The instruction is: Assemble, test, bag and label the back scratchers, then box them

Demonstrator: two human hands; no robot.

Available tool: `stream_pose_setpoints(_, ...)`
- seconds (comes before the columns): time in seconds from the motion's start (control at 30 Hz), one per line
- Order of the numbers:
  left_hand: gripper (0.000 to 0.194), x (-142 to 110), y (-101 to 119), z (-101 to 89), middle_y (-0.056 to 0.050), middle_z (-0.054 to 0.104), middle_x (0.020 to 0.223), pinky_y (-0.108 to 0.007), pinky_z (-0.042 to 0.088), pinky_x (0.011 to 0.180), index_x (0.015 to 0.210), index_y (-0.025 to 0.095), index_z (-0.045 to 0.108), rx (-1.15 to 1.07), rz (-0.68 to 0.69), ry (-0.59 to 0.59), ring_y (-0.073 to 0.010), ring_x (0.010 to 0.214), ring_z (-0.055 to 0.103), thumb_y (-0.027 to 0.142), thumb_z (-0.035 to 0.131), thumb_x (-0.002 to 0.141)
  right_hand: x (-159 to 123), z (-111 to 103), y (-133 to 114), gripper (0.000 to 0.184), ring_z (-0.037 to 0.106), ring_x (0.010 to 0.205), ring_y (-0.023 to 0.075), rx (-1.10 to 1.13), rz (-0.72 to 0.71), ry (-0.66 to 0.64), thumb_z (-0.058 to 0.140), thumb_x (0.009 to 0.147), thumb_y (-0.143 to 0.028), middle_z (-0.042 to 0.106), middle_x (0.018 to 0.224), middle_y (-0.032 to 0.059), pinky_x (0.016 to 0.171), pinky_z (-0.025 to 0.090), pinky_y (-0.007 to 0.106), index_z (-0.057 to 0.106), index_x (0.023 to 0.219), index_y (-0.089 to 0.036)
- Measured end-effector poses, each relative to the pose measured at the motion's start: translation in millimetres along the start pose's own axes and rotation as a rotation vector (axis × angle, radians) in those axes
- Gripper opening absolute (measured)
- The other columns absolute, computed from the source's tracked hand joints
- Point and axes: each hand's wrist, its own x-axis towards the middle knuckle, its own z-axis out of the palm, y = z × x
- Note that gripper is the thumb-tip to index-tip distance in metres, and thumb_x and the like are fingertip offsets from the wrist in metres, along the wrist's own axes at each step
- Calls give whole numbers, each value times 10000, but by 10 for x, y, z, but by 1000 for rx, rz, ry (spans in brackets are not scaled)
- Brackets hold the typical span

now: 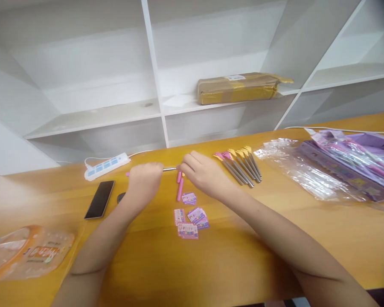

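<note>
Thin, straight, silvery rod (170, 169)

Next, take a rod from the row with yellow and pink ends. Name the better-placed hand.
Probably the right hand, closer to the row of rods; the left hand would have to reach past it. Both are at the metal shaft.

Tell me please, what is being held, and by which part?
A slim metal rod: the left hand grips its left part, the right hand its right part.
</note>
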Motion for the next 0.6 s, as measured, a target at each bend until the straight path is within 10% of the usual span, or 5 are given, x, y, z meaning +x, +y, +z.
stream_pose_setpoints(0.3, 347, 13, 113, 85, -119, 754, 924, -340, 431, 632, 1025, 166, 651, -177, 58, -32, -285, 797, 736, 395, 409, 1121, -44, -55, 365, 193, 590, 879, 216, 49, 210, -389, 634, 1078, -279, 697, 985, 108, 750, 315, 332, 692, 950, -147)
stream_pose_setpoints(0.6, 377, -6, 80, 59, -107, 724, 897, -322, 410, 606, 988, 174, 603, -137, 136, -28, -249, 773, 708, 364, 322, 1154, -92, -134, 499, 219, 648, 825, 187, 61, 374, -545, 657, 1068, -355, 738, 1030, 93, 674, 316, 296, 697, 954, -172)
